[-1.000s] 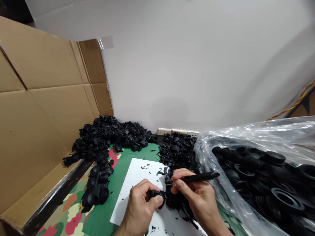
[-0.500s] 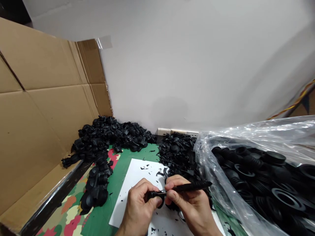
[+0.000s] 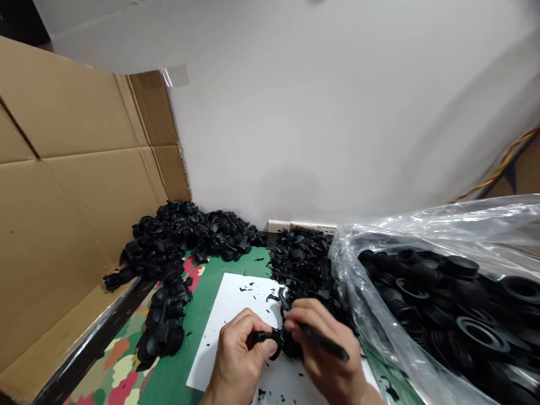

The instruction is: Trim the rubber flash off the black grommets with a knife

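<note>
My left hand (image 3: 242, 351) pinches a black ribbed rubber part (image 3: 274, 343) between thumb and fingers, above the white sheet (image 3: 223, 315). To its right, my right hand (image 3: 327, 349) grips a slim black pen-shaped tool (image 3: 323, 340) much as one holds a pencil. The tool's rear end points toward the lower right, and its tip is hidden by blurred fingers. Black scraps (image 3: 248, 288) are scattered over the sheet. A heap of black rubber scraps (image 3: 299, 261) lies just beyond my right hand.
Many black rubber parts (image 3: 198, 228) are piled at the back left, with a row (image 3: 164, 320) running forward. A cardboard panel (image 3: 84, 197) stands on the left. At right, a clear plastic bag (image 3: 352, 275) holds black ribbed parts (image 3: 422, 275). Behind is a pale wall (image 3: 295, 112).
My right hand has turned, swinging the tool's rear end downward, and its fingertips have moved slightly up from the rubber part. My left hand keeps its hold almost unmoved.
</note>
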`<state>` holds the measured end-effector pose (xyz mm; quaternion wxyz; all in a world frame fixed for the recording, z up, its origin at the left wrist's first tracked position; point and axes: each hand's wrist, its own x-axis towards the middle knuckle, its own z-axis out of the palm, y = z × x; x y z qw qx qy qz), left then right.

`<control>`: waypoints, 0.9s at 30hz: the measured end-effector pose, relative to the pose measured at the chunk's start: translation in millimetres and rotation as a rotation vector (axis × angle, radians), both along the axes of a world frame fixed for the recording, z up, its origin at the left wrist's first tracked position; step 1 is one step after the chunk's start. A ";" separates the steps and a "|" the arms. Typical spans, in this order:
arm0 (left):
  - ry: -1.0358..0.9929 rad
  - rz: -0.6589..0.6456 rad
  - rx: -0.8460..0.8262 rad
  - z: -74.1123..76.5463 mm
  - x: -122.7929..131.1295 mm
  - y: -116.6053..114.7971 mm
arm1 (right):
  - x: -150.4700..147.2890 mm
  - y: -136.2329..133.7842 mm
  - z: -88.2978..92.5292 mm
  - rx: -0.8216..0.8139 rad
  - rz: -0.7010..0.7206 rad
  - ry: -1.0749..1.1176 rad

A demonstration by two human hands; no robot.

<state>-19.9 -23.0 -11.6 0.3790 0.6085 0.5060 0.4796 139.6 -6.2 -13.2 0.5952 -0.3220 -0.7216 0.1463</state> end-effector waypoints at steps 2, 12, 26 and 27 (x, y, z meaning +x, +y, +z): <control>-0.028 0.012 0.014 0.1 -0.2 0.8 | 7.0 7.8 -0.9 -0.029 -0.122 0.074; -0.167 0.021 0.076 0.6 -6.0 7.4 | 8.3 12.7 -1.2 -0.436 0.017 0.298; -0.299 0.013 0.035 4.2 -5.6 15.3 | -10.3 0.2 20.2 -0.869 0.259 0.179; -0.309 0.011 0.016 3.5 -5.8 15.3 | -13.4 -1.1 20.9 -0.875 0.276 0.176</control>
